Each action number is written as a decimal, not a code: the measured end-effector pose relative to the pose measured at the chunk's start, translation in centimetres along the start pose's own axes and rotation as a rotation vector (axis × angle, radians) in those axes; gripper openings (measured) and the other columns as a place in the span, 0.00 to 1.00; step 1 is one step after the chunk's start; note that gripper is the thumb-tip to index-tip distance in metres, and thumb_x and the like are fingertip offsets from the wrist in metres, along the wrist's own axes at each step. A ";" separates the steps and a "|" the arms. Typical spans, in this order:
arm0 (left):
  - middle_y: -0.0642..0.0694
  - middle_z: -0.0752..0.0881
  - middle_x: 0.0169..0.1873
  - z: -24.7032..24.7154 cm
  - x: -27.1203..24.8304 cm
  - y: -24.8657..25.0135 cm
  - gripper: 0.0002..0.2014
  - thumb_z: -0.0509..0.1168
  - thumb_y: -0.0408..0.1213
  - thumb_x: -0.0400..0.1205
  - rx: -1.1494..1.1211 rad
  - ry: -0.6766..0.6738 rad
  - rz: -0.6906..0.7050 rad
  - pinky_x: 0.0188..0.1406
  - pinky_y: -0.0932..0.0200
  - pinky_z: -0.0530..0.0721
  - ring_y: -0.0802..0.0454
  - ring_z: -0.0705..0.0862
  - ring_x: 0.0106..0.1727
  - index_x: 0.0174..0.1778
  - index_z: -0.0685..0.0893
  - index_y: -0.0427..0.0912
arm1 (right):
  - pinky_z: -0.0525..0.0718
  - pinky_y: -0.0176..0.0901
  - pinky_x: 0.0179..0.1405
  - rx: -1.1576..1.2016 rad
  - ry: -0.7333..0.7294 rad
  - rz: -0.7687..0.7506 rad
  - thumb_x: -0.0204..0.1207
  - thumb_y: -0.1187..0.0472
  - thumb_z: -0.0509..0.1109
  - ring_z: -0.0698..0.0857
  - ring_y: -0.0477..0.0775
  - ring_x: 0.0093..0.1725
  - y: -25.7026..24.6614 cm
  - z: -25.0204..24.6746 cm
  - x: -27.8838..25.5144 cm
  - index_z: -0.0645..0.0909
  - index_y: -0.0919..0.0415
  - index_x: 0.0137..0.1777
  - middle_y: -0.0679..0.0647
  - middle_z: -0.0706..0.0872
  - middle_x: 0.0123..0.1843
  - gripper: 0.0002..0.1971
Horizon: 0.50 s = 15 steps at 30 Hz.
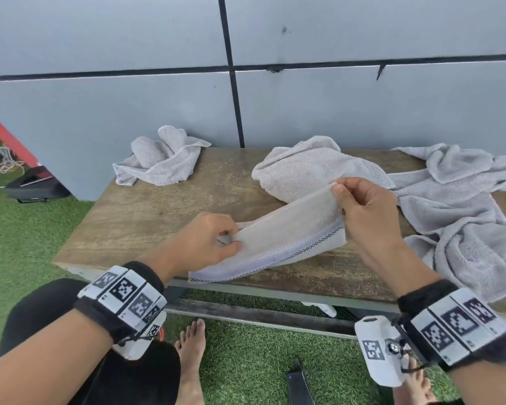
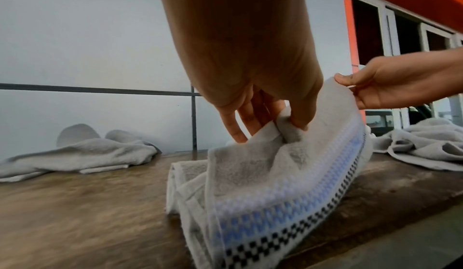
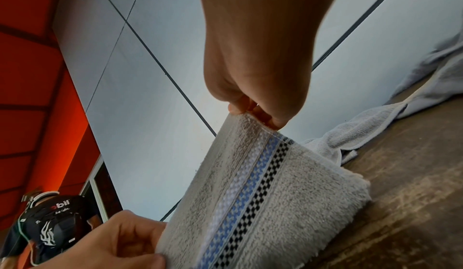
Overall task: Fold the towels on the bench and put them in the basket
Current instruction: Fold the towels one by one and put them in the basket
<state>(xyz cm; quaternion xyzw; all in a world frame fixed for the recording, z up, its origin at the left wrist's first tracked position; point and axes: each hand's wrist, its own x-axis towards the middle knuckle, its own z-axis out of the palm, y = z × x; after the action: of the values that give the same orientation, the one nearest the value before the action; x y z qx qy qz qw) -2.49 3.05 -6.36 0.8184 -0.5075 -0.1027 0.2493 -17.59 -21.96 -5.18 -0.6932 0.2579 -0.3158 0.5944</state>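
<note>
Both hands are pinching the striped towel [image 1: 281, 241] at the near edge of the tabletop [image 1: 146, 217]: the left hand [image 1: 205, 244] is gripping its left end between thumb and fingers, and the right hand [image 1: 368, 209] is lifting its right corner the same way. Three crumpled grey towels are lying further back, one far left [image 1: 161, 159], one behind the striped towel [image 1: 310, 168], and one spreading right [image 1: 465, 214].
</note>
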 end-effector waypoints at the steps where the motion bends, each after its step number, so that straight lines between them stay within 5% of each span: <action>1: 0.49 0.84 0.35 -0.5 -0.2 0.0 0.17 0.76 0.46 0.79 -0.020 0.005 -0.026 0.41 0.53 0.80 0.48 0.83 0.37 0.32 0.83 0.38 | 0.76 0.29 0.31 0.006 -0.004 0.001 0.84 0.61 0.71 0.79 0.35 0.29 0.0 0.0 0.0 0.89 0.54 0.50 0.39 0.85 0.33 0.05; 6: 0.51 0.84 0.32 -2.6 -0.5 0.2 0.20 0.78 0.54 0.74 0.012 -0.017 -0.144 0.42 0.48 0.83 0.50 0.82 0.37 0.28 0.80 0.46 | 0.79 0.34 0.42 0.060 0.024 -0.019 0.84 0.63 0.70 0.81 0.34 0.35 -0.2 -0.2 0.6 0.88 0.53 0.48 0.42 0.87 0.38 0.06; 11: 0.59 0.80 0.30 -3.6 -1.2 0.6 0.18 0.79 0.49 0.75 0.080 -0.066 -0.186 0.34 0.69 0.71 0.63 0.77 0.32 0.26 0.77 0.58 | 0.78 0.36 0.44 0.063 0.057 -0.033 0.84 0.63 0.70 0.79 0.36 0.34 0.0 -0.7 0.9 0.88 0.56 0.52 0.45 0.87 0.39 0.05; 15: 0.55 0.82 0.30 -4.3 -2.3 -0.2 0.13 0.81 0.47 0.73 0.038 -0.024 -0.252 0.31 0.70 0.71 0.61 0.78 0.32 0.28 0.83 0.55 | 0.82 0.45 0.51 0.061 0.069 -0.014 0.83 0.61 0.70 0.83 0.44 0.42 1.0 -1.7 1.1 0.89 0.57 0.53 0.49 0.90 0.44 0.06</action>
<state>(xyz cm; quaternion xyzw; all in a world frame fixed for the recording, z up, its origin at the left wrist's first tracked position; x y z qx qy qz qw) -1.56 6.52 -2.98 0.8790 -0.4052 -0.1335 0.2128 -18.08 -24.07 -5.85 -0.6653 0.2638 -0.3515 0.6035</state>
